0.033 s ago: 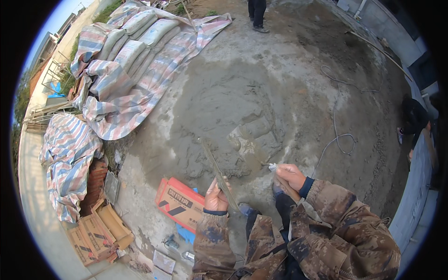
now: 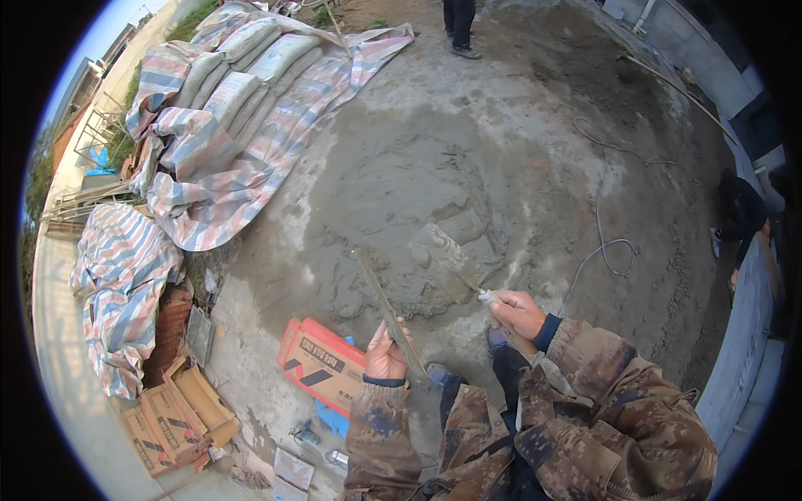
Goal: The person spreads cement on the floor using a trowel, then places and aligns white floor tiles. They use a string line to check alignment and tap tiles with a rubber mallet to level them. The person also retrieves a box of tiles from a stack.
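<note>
My right hand (image 2: pixel 520 314) is closed around the pale handle end of a mortar-smeared trowel (image 2: pixel 454 257), its blade seen at a slant over the wet mortar (image 2: pixel 393 184). A flat, thin, mortar-coated slab (image 2: pixel 378 288) stands almost edge-on in my left hand (image 2: pixel 385 357), fingers on one side of its lower end. Whether it is a tile or a board I cannot tell. The trowel blade and the slab are apart from each other. Below both, the grey mortar lies spread in a broad, rough heap on the ground.
A red and brown carton (image 2: pixel 322 365) lies by my left hand. Striped tarpaulin (image 2: pixel 225 196) partly covers stacked bags (image 2: pixel 251 79) at the far left. Opened cartons (image 2: pixel 171 426) lie lower left. A cable (image 2: pixel 600 209) crosses the ground at right. Two other people stand or crouch farther off.
My right hand has turned the trowel, so its blade now shows narrower and more edge-on. The slab in my left hand has hardly moved.
</note>
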Demonstrator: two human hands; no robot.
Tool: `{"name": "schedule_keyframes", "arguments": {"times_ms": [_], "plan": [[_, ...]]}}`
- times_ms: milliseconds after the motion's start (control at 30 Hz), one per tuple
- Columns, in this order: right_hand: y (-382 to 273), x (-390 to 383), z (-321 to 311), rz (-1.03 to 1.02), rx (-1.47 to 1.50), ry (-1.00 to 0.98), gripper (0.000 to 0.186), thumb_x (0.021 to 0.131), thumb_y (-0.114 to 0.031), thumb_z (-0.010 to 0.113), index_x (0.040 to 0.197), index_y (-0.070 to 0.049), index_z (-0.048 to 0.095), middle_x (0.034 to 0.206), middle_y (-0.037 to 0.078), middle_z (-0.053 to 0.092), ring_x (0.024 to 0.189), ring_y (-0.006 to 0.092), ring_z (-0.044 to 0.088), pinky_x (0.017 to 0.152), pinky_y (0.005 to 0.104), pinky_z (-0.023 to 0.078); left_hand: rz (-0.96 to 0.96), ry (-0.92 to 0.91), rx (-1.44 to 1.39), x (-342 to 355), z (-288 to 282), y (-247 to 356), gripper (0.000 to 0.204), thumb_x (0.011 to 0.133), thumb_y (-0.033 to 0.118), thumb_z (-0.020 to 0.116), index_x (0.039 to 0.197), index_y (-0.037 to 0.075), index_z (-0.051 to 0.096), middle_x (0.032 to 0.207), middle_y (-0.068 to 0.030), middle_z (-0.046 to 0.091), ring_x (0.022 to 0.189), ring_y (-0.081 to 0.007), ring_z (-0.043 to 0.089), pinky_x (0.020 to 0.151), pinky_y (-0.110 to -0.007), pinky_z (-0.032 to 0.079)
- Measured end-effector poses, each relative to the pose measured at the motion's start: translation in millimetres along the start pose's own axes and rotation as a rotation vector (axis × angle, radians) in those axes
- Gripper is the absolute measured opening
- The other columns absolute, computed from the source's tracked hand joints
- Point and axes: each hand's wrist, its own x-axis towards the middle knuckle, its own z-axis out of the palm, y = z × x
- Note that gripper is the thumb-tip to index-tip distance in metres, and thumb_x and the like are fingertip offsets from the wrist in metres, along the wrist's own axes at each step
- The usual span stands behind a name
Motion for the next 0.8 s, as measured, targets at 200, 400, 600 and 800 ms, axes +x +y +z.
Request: {"name": "schedule_keyframes", "arguments": {"times_ms": [200, 400, 600, 800], "plan": [[9, 22, -9, -0.352, -1.076, 0.149, 0.029, 0.092, -0.026, 0.062, 0.115, -0.010, 0.054, 0.090, 0.016, 0.064, 0.078, 0.0351, 0.066, 0.068, 0.0482, 0.052, 0.002, 0.058, -0.025, -14, -25, -4, 0.039, 0.095, 0.004, 0.061, 0.132, -0.004, 0.051, 0.119, -0.0150, 0.063, 0.102, -0.0265, 0.064, 0.087, -0.040, 0.056], [31, 54, 2, -0.331, -1.224, 0.165, 0.031, 0.092, -0.026, 0.062, 0.115, -0.010, 0.051, 0.089, 0.016, 0.063, 0.082, 0.0377, 0.066, 0.069, 0.0499, 0.052, -0.007, 0.072, -0.014, -24, -38, -14, 0.043, 0.094, 0.004, 0.061, 0.134, -0.003, 0.048, 0.121, -0.0146, 0.059, 0.104, -0.0248, 0.061, 0.089, -0.038, 0.053], [25, 59, 14, -0.347, -0.776, 0.239, 0.028, 0.095, -0.032, 0.062, 0.104, -0.007, 0.054, 0.073, 0.014, 0.061, 0.068, 0.0287, 0.066, 0.059, 0.0415, 0.052, -0.055, 0.047, -0.024, -25, -37, -15, 0.043, 0.095, 0.006, 0.062, 0.135, -0.002, 0.049, 0.125, -0.0152, 0.060, 0.104, -0.0249, 0.063, 0.088, -0.039, 0.054], [-26, 28, -2, 0.238, 0.401, -0.196, 0.030, 0.100, -0.036, 0.059, 0.098, -0.006, 0.056, 0.070, 0.005, 0.055, 0.047, 0.0123, 0.049, 0.040, 0.0281, 0.042, -0.015, 0.056, 0.160, -21, -25, -16, 0.042, 0.095, 0.002, 0.059, 0.135, -0.006, 0.050, 0.119, -0.0141, 0.065, 0.102, -0.0237, 0.065, 0.091, -0.038, 0.053]]}}
